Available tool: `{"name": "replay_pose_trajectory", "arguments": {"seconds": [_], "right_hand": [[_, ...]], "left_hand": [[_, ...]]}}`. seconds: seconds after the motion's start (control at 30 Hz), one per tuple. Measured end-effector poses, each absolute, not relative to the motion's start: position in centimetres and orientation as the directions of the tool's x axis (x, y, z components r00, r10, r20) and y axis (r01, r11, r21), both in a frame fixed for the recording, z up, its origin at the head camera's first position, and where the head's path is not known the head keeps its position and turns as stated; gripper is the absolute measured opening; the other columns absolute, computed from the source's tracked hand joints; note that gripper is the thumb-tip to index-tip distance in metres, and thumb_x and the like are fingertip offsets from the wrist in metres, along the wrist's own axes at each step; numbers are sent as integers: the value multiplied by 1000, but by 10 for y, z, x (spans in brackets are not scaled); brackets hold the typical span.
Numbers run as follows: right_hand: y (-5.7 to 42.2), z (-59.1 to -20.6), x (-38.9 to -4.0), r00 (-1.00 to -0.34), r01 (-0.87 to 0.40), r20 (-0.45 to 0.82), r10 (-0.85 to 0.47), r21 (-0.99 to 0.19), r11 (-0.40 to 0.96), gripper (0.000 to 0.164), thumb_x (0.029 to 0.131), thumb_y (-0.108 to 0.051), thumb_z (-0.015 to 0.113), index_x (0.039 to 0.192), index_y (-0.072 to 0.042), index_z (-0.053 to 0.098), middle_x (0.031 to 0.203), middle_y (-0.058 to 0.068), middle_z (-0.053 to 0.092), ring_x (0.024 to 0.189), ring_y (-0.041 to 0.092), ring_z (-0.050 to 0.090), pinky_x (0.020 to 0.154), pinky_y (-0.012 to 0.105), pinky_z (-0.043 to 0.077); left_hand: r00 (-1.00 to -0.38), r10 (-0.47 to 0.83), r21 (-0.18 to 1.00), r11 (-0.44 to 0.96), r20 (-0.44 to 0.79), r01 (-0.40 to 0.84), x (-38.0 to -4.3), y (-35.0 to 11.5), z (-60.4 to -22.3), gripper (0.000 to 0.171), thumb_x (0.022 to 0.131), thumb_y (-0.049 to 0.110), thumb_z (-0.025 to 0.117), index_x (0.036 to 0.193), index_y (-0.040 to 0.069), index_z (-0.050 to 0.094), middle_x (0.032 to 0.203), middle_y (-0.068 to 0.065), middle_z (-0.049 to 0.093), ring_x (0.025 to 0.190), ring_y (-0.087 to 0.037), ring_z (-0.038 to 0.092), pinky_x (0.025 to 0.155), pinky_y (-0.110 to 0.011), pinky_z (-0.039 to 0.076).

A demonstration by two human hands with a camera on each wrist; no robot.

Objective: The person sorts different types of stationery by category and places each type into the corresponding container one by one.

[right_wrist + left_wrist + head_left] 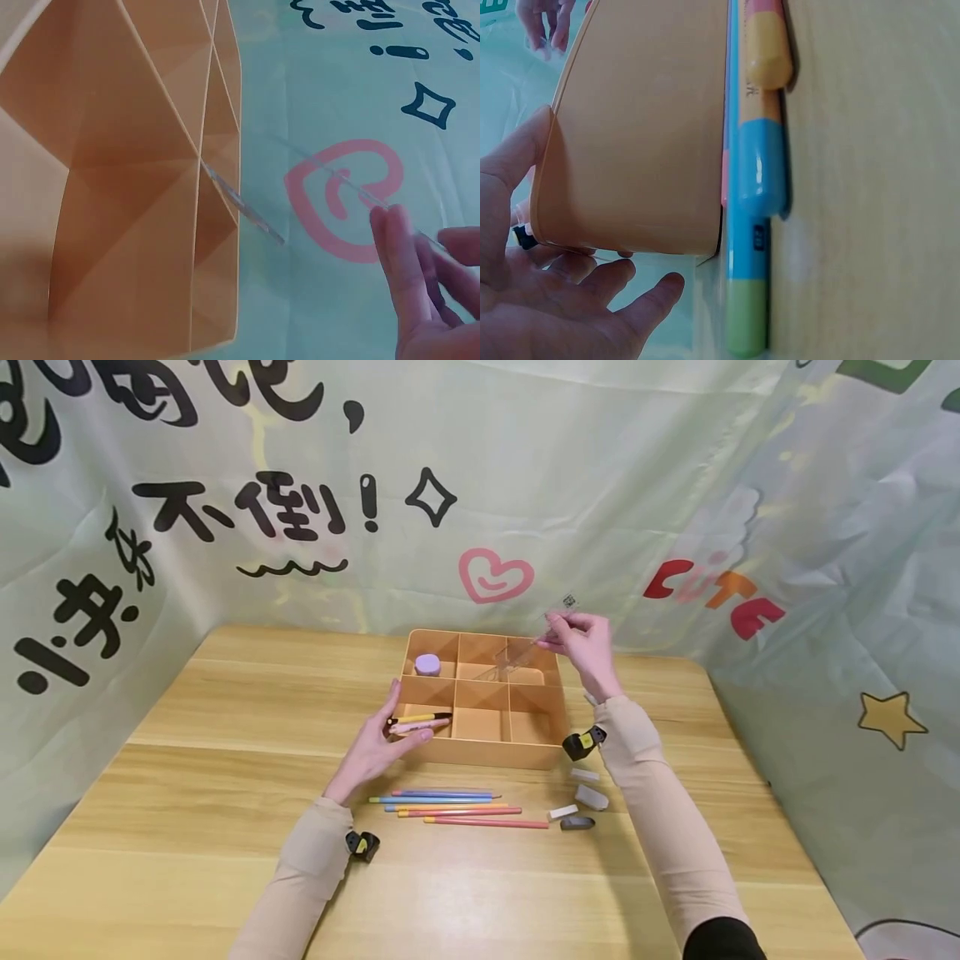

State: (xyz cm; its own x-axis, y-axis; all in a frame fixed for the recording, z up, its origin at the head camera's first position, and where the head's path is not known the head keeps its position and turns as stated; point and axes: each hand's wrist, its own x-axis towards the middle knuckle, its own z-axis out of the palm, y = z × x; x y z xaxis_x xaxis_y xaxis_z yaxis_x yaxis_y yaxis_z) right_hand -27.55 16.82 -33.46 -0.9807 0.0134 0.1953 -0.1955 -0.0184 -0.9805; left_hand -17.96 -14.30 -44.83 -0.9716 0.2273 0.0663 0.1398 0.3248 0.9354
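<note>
Pens (422,722) and a purple piece (427,665) already sit in the left compartments of your tray (480,755) — partway along, I'd judge — while pencils (457,800) on the near side and eraser-like blocks (591,797) at near right lie outside. Your right hand (585,647) pinches a clear strip (523,655) slanting over the far compartments; it looks thin and glassy, with a patterned square at its upper end. Your left hand (375,745) rests, unclenched, against the tray's near-left corner.

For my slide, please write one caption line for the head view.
Right hand holds a clear plastic piece at a divided box; left hand touches its corner; pencils lie in front.
</note>
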Motion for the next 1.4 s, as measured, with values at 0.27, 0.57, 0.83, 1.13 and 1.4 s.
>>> {"name": "replay_pose_trajectory", "arguments": {"seconds": [0.27, 0.57, 0.83, 1.13, 1.4], "right_hand": [[161, -342, -283, -980, -156, 180, 81, -956, 247, 15, 97, -6, 63, 106, 7, 62, 71, -5, 68, 62, 9, 71, 63, 25, 62], [159, -362, -286, -982, -142, 188, 8, -771, 620, 29, 97, -14, 63, 123, -1, 59, 96, 23, 76, 72, 21, 69, 56, 20, 44], [153, -364, -289, -995, -92, 50, -81, -741, 665, 23, 95, -17, 62, 107, 1, 70, 101, 21, 73, 72, 25, 71, 63, 32, 60], [151, -367, -293, -993, 9, -62, -100, -887, 462, 29, 95, -5, 63, 116, 15, 66, 112, 33, 70, 70, 17, 76, 78, 35, 63], [149, -366, -294, -996, 22, -55, -70, -914, 406, 26, 92, 1, 67, 113, 17, 67, 110, 32, 71, 71, 14, 75, 82, 35, 62]], "left_hand": [[-973, 222, 929, 342, 69, 144, -180, -143, -448, 99, 94, 30, 72, 162, 15, 1, 171, -6, -2, 137, -35, 44, 117, -51, 36], [-973, 218, 925, 349, 75, 149, -178, -143, -447, 99, 94, 30, 73, 162, 18, 2, 171, -7, 0, 124, -29, 51, 115, -48, 38], [-972, 220, 926, 346, 81, 155, -179, -144, -447, 100, 93, 31, 72, 162, 13, 2, 171, -8, 1, 148, -38, 34, 122, -55, 30], [-974, 217, 936, 325, 66, 135, -178, -143, -449, 100, 93, 31, 72, 162, 14, 3, 171, -5, -1, 154, -37, 24, 124, -55, 27], [-973, 218, 923, 352, 80, 154, -179, -142, -449, 99, 94, 29, 72, 162, 13, 2, 171, -8, 0, 123, -29, 55, 116, -49, 38]]}}
